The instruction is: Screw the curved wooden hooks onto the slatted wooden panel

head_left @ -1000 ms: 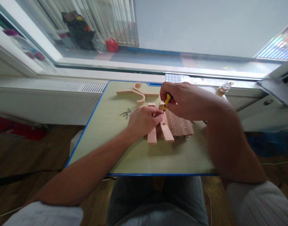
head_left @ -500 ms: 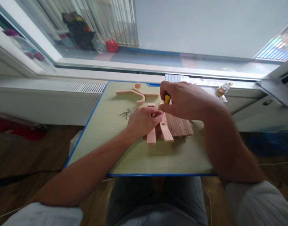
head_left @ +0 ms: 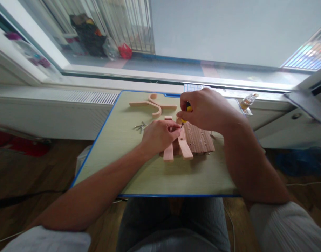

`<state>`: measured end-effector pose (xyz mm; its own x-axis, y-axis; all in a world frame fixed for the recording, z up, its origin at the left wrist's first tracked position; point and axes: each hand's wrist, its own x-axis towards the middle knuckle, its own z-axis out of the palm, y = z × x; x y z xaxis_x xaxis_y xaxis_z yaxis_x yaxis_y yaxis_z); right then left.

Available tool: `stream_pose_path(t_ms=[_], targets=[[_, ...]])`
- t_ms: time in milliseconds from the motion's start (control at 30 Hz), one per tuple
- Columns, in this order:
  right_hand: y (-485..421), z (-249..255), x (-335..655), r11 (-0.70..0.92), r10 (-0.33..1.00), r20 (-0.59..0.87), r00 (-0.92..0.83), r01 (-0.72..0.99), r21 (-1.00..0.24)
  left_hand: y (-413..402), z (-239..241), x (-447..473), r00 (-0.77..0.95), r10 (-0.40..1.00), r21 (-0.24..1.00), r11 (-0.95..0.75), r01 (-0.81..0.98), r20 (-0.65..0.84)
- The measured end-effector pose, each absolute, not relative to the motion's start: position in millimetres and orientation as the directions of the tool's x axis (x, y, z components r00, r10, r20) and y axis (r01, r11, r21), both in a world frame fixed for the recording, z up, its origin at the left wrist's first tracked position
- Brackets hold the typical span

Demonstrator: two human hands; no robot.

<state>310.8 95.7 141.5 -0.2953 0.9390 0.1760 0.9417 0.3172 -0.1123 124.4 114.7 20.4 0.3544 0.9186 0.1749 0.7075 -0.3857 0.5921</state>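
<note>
Yellow-handled screwdriver (head_left: 188, 109) stands near the middle of the table (head_left: 123, 168), a little toward the far edge. Only a bit of handle shows. The right hand (head_left: 206, 110) is wrapped tight around it, fingers closed, shaft pointing down.

The tip meets the wooden assembly (head_left: 186, 148): two pale slats laid across a ribbed board (head_left: 199, 140) drilled with holes. The left hand (head_left: 159, 134) lies on the slats, fingers curled, fingertips pinched together beside the tip. Whether they hold a screw is too small to tell.

The tool looks light and stiff, and its handle is the natural hold. The wood looks light, rigid and smooth, likely to skid on the table unless pressed flat, so the slats are best held close to the joint.

Loose screws (head_left: 141, 126) lie left of the left hand. Curved wooden pieces (head_left: 152, 103) lie by the far edge.

The only container is a small bottle (head_left: 246, 101) beyond the far right corner, on the sill. Its contents are unclear.
</note>
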Motion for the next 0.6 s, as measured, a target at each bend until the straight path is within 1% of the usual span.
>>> stream_pose_path(t_ms=[67,200,333,467,600], targets=[[94,143,314,0.32,0.942,0.145,-0.303,0.94,-0.119,115,20,124,0.346,0.923,0.595,-0.376,0.71,0.171],[92,148,322,0.392,0.92,0.074,-0.385,0.904,-0.168,115,20,124,0.333,0.929,0.594,-0.361,0.719,0.162],[91,149,325,0.418,0.908,0.056,-0.415,0.888,-0.191,114,20,124,0.336,0.926,0.594,-0.369,0.715,0.171],[92,149,323,0.398,0.917,0.07,-0.392,0.902,-0.169,114,21,123,0.341,0.924,0.592,-0.375,0.714,0.174],[91,149,318,0.344,0.938,0.094,-0.335,0.931,-0.117,114,21,123,0.345,0.923,0.582,-0.378,0.72,0.172]])
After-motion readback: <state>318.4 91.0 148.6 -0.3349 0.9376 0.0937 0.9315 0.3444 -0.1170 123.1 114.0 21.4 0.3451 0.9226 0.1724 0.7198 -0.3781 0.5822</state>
